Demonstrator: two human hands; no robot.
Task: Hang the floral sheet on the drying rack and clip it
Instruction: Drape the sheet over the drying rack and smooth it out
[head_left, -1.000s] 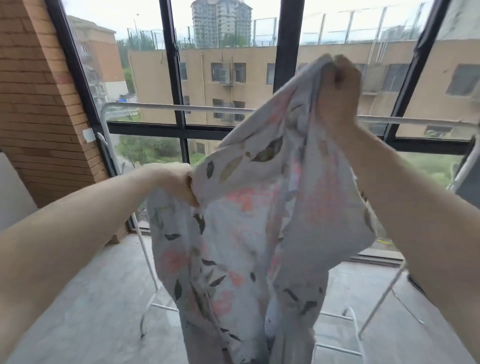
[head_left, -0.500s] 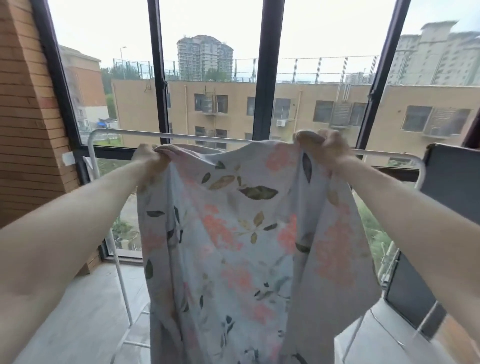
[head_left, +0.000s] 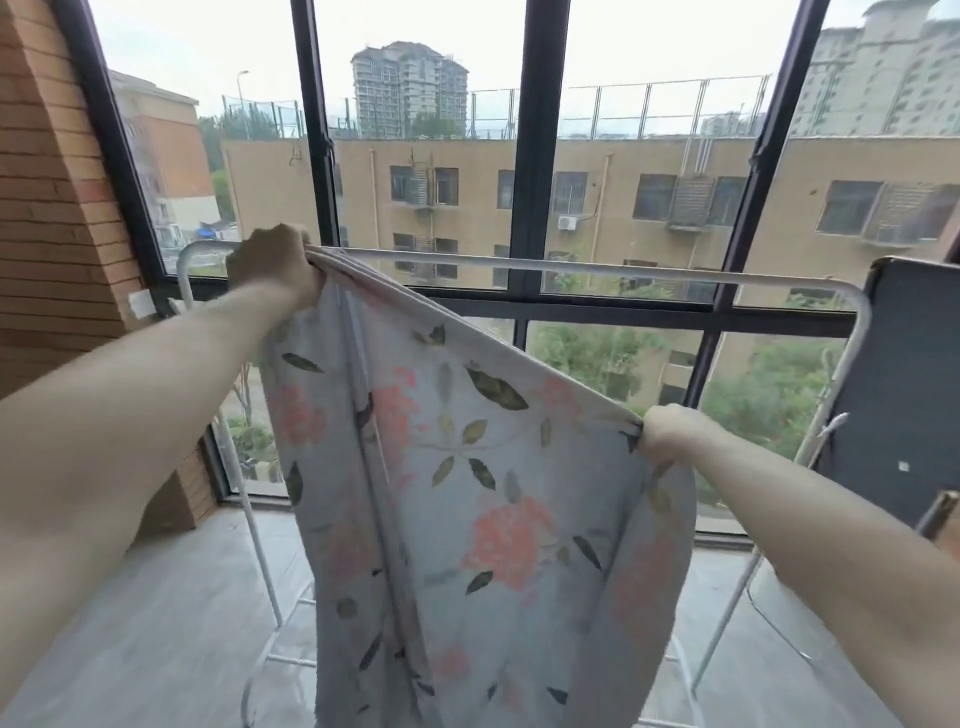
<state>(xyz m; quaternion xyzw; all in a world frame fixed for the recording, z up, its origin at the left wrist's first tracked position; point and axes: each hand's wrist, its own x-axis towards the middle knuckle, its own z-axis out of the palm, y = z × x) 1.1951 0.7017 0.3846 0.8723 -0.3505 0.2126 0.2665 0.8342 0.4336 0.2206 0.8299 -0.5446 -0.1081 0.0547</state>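
Observation:
The floral sheet (head_left: 467, 493), pale grey with pink flowers and dark leaves, hangs in front of me. My left hand (head_left: 272, 265) grips its upper corner right at the white drying rack's top bar (head_left: 597, 267), near the bar's left end. My right hand (head_left: 670, 434) holds the sheet's other corner lower down and closer to me, well below the bar. The sheet's top edge slopes down from left to right between my hands. No clip is in view.
The rack's white legs (head_left: 260, 545) stand on the grey floor before a black-framed window (head_left: 535, 156). A brick wall (head_left: 47, 208) is at the left. A dark panel (head_left: 904, 395) leans at the right, close to the rack's right post.
My left hand has risen to the rack's top bar with its corner. My right hand has dropped and pulled back from the bar, so the sheet's top edge now slants.

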